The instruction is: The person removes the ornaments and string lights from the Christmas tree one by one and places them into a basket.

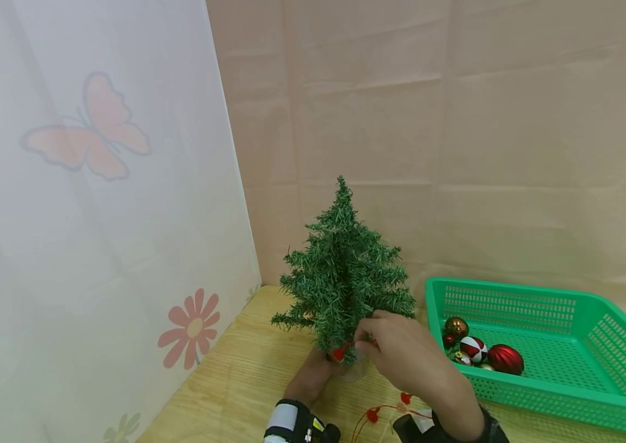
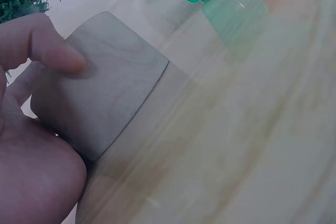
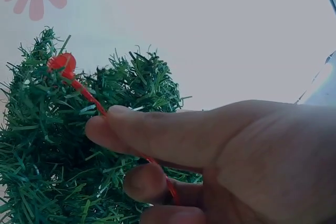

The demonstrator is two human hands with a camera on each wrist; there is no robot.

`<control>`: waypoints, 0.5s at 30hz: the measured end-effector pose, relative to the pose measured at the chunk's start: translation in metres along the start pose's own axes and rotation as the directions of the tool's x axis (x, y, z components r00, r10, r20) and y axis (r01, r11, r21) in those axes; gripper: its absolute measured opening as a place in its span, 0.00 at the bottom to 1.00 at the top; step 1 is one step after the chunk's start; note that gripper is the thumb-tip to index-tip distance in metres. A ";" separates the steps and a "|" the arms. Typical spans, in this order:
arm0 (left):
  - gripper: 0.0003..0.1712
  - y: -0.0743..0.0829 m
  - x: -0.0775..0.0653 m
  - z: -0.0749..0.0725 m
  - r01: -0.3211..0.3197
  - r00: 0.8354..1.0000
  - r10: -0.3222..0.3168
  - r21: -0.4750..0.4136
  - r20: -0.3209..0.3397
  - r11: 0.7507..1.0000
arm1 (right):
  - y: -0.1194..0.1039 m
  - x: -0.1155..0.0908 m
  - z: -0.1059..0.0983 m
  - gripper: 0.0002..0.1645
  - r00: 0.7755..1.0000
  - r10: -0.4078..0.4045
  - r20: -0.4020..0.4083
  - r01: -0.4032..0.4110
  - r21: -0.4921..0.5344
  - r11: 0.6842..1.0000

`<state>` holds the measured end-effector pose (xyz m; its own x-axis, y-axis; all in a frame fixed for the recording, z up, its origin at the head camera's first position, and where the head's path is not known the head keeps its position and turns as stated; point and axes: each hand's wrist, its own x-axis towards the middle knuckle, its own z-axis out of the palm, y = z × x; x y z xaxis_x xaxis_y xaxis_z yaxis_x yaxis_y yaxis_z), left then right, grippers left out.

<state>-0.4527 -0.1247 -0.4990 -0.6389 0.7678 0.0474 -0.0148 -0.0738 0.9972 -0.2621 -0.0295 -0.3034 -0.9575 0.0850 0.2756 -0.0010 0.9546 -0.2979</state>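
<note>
A small green artificial Christmas tree (image 1: pixel 346 264) stands upright on the table. At its foot, my left hand (image 1: pixel 312 374) holds the pale cylindrical base (image 2: pixel 105 82), the thumb and fingers curled around it in the left wrist view. My right hand (image 1: pixel 401 347) is at the lower right branches. It pinches a thin red cord (image 3: pixel 90 97) between thumb and forefinger, and the cord runs back under the palm. A red ornament (image 3: pixel 64 64) on the cord lies against the green needles. More of the cord, with red pieces (image 1: pixel 372 415), trails onto the table below my right forearm.
To the right stands a green plastic basket (image 1: pixel 545 289). Several baubles, among them a ribbed red one (image 1: pixel 505 359) and a red-and-white one (image 1: pixel 473 349), lie at its left end. A pale printed wall (image 1: pixel 125 234) borders the table (image 1: pixel 219 381) at left; brown sheeting (image 1: pixel 512 154) hangs behind.
</note>
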 end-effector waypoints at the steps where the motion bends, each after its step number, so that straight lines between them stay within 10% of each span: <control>1: 0.43 0.000 0.000 0.000 0.003 1.000 -0.003 0.001 0.000 1.000 | 0.000 0.000 0.000 0.03 1.000 0.004 -0.003 -0.004 -0.002 1.000; 15: 0.45 -0.003 0.002 0.000 0.000 1.000 0.001 0.051 -0.020 0.999 | -0.005 0.001 -0.003 0.07 0.999 0.036 -0.033 -0.033 0.080 0.996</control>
<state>-0.4541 -0.1233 -0.5018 -0.6541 0.7550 0.0471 0.0243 -0.0412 0.9989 -0.2619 -0.0332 -0.2991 -0.9468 0.1290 0.2950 0.0081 0.9254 -0.3788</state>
